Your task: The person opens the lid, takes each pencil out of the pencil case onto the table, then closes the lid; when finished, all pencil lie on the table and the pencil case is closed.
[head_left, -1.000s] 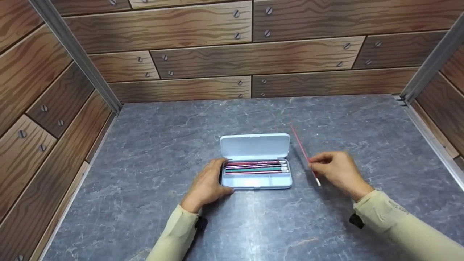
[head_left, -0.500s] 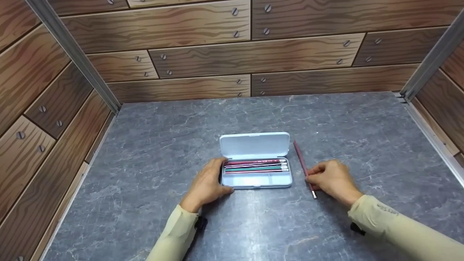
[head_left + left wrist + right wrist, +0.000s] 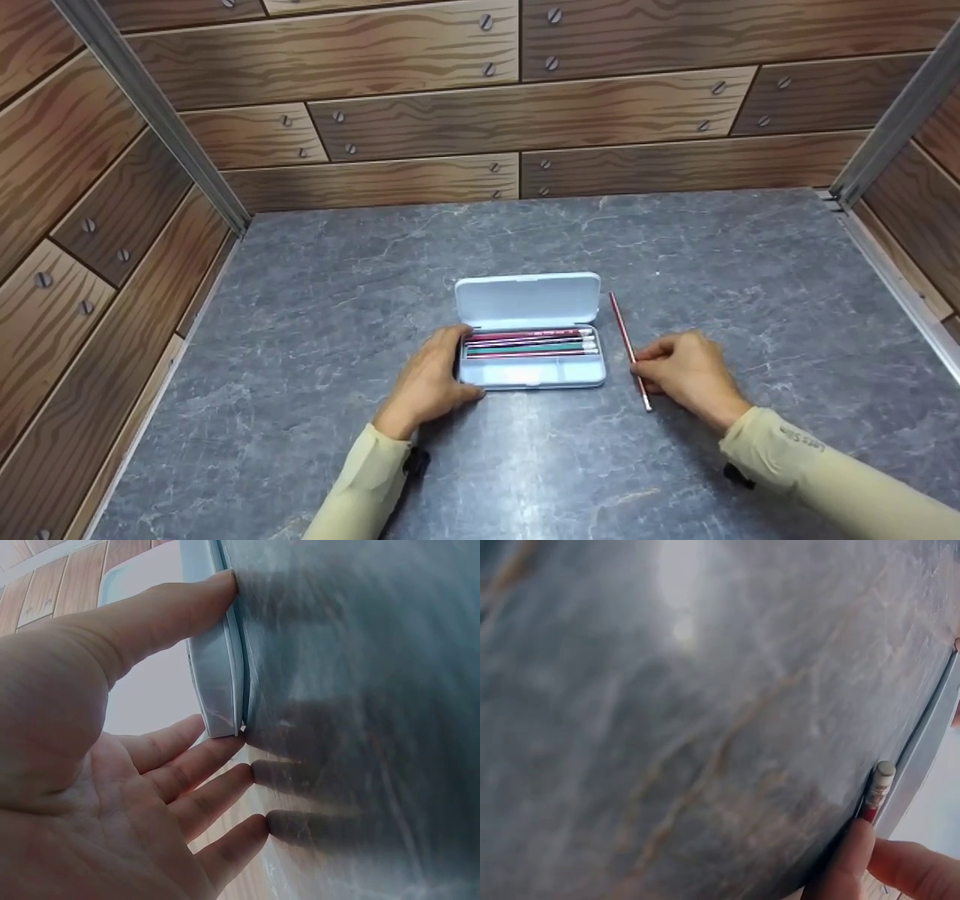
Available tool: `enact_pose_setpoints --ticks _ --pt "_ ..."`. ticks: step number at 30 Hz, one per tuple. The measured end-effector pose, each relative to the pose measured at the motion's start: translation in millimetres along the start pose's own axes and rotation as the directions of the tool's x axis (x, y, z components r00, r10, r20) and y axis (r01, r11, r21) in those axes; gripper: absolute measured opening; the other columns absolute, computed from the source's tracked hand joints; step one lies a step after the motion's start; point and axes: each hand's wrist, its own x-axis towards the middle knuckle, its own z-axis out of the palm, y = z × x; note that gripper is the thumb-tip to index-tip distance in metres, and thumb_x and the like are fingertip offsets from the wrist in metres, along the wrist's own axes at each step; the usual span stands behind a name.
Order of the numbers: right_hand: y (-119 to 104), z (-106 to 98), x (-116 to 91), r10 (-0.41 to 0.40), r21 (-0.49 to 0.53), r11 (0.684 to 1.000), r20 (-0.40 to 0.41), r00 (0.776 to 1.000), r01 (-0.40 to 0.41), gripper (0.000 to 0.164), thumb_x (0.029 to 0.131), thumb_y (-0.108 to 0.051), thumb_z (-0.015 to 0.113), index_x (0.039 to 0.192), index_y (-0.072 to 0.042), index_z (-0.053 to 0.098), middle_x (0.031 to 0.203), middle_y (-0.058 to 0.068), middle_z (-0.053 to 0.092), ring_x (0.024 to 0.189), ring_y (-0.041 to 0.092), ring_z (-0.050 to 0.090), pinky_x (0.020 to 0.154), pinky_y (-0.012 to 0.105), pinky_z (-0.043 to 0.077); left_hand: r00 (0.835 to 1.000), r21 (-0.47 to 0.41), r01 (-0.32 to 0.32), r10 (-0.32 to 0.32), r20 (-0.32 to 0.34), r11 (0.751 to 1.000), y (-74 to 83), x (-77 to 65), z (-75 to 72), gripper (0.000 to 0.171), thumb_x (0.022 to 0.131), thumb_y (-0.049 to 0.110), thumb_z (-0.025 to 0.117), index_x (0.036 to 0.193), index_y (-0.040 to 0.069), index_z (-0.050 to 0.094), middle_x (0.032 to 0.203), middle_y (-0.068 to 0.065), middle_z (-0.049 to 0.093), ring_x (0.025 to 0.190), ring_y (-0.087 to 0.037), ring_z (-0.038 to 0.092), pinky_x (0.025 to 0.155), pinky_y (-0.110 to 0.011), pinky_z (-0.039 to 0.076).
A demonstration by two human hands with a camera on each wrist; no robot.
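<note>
Over the tabletop (image 3: 337,270), the right hand (image 3: 686,375) has lowered its pinched pencil (image 3: 623,328); the left hand (image 3: 427,379) grips a case (image 3: 510,373).

Pale blue all over, that pencil case (image 3: 510,373), and what a row of pencils (image 3: 529,349) inside: red, purple-and-white striped, green, red again, all tipped white! Alongside comes a red pencil (image 3: 621,324) with a pale stripe and a white eraser (image 3: 886,769). Beneath, a grey marbled table (image 3: 337,300), white-veined, streaked tan. Behind, brown wood-grain planks on the wall (image 3: 420,120); pale yellow-green sleeves (image 3: 847,472), one with dark lettering (image 3: 802,437).
</note>
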Motion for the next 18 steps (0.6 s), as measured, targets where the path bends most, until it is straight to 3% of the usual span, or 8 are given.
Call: enact_pose_setpoints --ticks 3,4,5,12,15,18 --pt "-3.1 1.7 -0.3 -0.025 -0.027 0.999 -0.035 0.999 0.024 0.024 0.093 -0.017 0.084 0.107 0.003 0.086 0.087 0.009 0.085 0.066 0.006 0.075 0.058 0.020 0.058 1.000 -0.006 0.007 -0.007 0.002 1.000 0.0 0.4 0.5 0.095 0.079 0.016 0.101 0.159 0.001 0.052 0.156 -0.024 0.062 0.147 -0.043 0.059 0.127 -0.059 0.047" --pt "-5.5 2.6 -0.1 -0.036 -0.029 0.999 -0.046 0.998 0.035 0.024 0.093 -0.017 0.083 0.108 0.003 0.086 0.088 0.009 0.085 0.066 0.005 0.075 0.058 0.019 0.058 0.999 -0.019 0.031 -0.031 0.013 0.999 10.5 -2.0 -6.4 0.093 0.078 0.012 0.101 0.158 -0.001 0.053 0.155 -0.026 0.062 0.147 -0.046 0.059 0.126 -0.062 0.047" --pt "-8.5 3.5 0.5 -0.049 -0.030 0.998 -0.056 0.997 0.047 0.025 0.094 -0.016 0.082 0.109 0.002 0.086 0.088 0.009 0.086 0.067 0.005 0.075 0.058 0.019 0.057 1.000 -0.022 0.030 -0.029 0.010 0.999 9.1 -1.5 -5.9 0.093 0.078 0.013 0.101 0.158 -0.001 0.053 0.155 -0.026 0.062 0.147 -0.046 0.059 0.126 -0.062 0.047" --pt "-37.3 6.8 7.9 -0.152 0.007 0.988 -0.136 0.979 0.154 0.024 0.096 -0.011 0.080 0.115 0.003 0.085 0.095 0.014 0.085 0.068 0.004 0.071 0.060 0.018 0.057 1.000 0.008 -0.013 0.013 -0.018 1.000 -17.3 6.7 12.3 0.094 0.077 0.023 0.101 0.157 0.006 0.054 0.149 -0.019 0.065 0.137 -0.040 0.065 0.117 -0.059 0.054" --pt "-47.7 12.0 12.7 -0.229 0.037 0.970 -0.178 0.957 0.239 0.020 0.096 -0.010 0.081 0.113 0.000 0.086 0.099 0.015 0.086 0.074 0.003 0.072 0.065 0.015 0.057 1.000 0.001 -0.008 0.008 -0.015 1.000 -18.2 8.1 12.9 0.096 0.076 0.023 0.102 0.158 0.005 0.054 0.150 -0.020 0.065 0.138 -0.041 0.065 0.118 -0.061 0.053" --pt "-52.6 22.8 17.7 -0.355 0.064 0.926 -0.188 0.916 0.372 0.015 0.096 -0.007 0.084 0.110 -0.004 0.087 0.104 0.014 0.086 0.083 0.002 0.073 0.076 0.012 0.059 0.999 0.022 -0.018 0.018 -0.028 1.000 -17.9 8.2 13.2 0.096 0.076 0.022 0.103 0.157 0.005 0.054 0.149 -0.020 0.065 0.137 -0.040 0.065 0.117 -0.059 0.054"
